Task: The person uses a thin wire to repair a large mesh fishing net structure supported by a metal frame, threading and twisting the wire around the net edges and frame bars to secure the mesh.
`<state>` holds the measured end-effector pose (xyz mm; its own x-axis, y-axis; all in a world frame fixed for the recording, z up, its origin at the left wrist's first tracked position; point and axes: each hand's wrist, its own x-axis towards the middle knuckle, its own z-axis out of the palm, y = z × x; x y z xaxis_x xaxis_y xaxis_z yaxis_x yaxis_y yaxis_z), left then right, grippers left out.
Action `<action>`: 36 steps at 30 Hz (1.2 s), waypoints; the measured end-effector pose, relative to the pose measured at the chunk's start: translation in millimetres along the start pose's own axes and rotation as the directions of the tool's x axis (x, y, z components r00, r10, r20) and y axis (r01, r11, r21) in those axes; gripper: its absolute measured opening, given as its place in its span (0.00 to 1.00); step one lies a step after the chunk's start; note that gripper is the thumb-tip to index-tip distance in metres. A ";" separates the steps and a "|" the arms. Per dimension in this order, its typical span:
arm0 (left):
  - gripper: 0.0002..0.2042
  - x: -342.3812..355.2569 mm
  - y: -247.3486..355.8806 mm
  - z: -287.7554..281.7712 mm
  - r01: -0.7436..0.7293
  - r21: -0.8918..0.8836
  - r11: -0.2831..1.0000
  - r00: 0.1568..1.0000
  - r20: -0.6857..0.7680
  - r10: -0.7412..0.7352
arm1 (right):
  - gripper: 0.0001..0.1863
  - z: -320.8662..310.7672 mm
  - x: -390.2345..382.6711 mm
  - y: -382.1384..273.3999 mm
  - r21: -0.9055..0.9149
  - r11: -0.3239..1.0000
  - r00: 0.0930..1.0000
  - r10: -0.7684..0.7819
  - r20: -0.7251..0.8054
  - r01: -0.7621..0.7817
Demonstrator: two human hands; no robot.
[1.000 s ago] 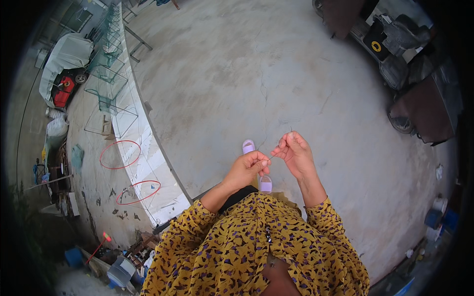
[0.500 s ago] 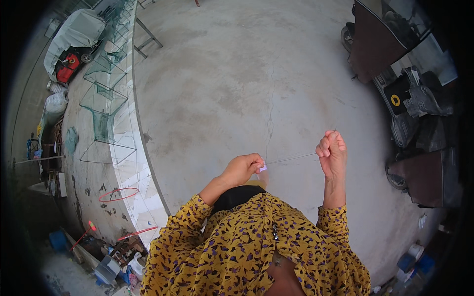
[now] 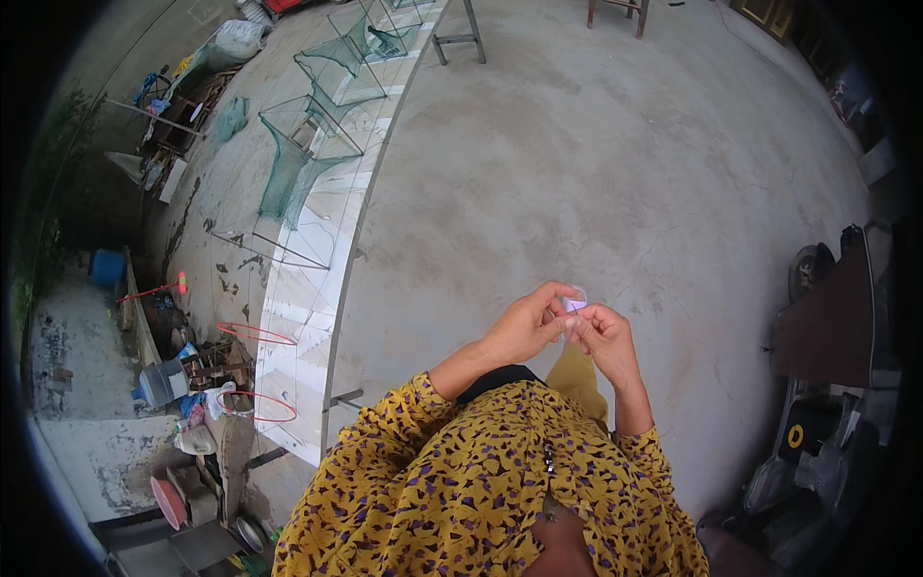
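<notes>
My left hand [image 3: 527, 325] is closed, its thumb and fingertips holding a small pale-lilac piece [image 3: 575, 304] with see-through edges. Fingers of my right hand [image 3: 608, 344] are pinched together right against it, at the left fingertips. A short bit of thin dark thread [image 3: 577, 313] shows between the two hands; most of it is too fine to follow or hidden by the fingers. Both hands are held in front of my body, above my knee [image 3: 577, 380].
A long white-topped table [image 3: 298, 317] runs along my left. Green netting on square wire frames [image 3: 288, 178] and red hoops [image 3: 258, 406] lie over it. A metal stand [image 3: 460, 43] is beyond. At right stand a dark-panelled vehicle [image 3: 827, 322] and dark bags [image 3: 812, 433].
My right hand has come in from the right to meet the left; the thread stretched between them no longer shows taut. The view has turned, bringing the table closer to the middle.
</notes>
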<state>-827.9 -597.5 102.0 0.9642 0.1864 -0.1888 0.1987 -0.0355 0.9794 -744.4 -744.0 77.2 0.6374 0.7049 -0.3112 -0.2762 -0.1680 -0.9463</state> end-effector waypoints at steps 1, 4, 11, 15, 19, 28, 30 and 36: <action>0.07 7.7 -6.7 3.5 -0.004 0.026 1.000 1.000 -0.028 0.004 | 0.07 -2.1 9.9 6.4 0.006 1.000 1.000 0.001 0.022 -0.001; 0.05 47.7 -18.3 -3.2 0.009 -0.019 1.000 0.998 -0.065 -0.010 | 0.07 -18.5 48.3 7.8 0.014 1.000 0.998 -0.029 0.056 0.028; 0.04 141.1 -12.8 -49.9 -0.003 0.312 0.950 0.993 -0.110 0.039 | 0.06 -53.8 163.3 -22.1 -0.095 0.995 0.981 0.009 0.194 0.009; 0.05 179.6 -15.9 -79.4 0.080 0.135 0.988 0.976 -0.212 -0.051 | 0.05 -57.2 215.0 -30.2 -0.065 0.998 0.973 0.011 0.230 0.004; 0.05 176.7 -43.3 -127.3 0.165 0.117 0.979 0.969 -0.204 -0.139 | 0.05 -26.1 244.0 17.0 0.032 0.999 0.976 0.023 0.216 -0.030; 0.04 312.1 -63.8 -203.4 0.028 0.164 0.986 0.999 -0.019 -0.026 | 0.05 -37.1 368.8 4.2 0.055 0.998 0.997 0.026 0.068 -0.030; 0.05 355.3 -55.0 -228.0 -0.021 0.220 0.975 0.999 0.044 0.012 | 0.05 -44.0 406.3 -3.5 0.080 0.994 0.996 0.066 0.053 -0.070; 0.05 444.6 -59.4 -286.6 0.122 0.190 0.974 0.981 0.127 -0.148 | 0.05 -41.3 494.1 -15.8 0.143 0.987 0.997 0.070 0.018 -0.072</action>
<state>-461.5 -231.1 -19.7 0.9385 0.0631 -0.3394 0.3451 -0.1987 0.9173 -395.4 -421.5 -65.2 0.6030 0.7038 -0.3754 -0.4217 -0.1183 -0.8990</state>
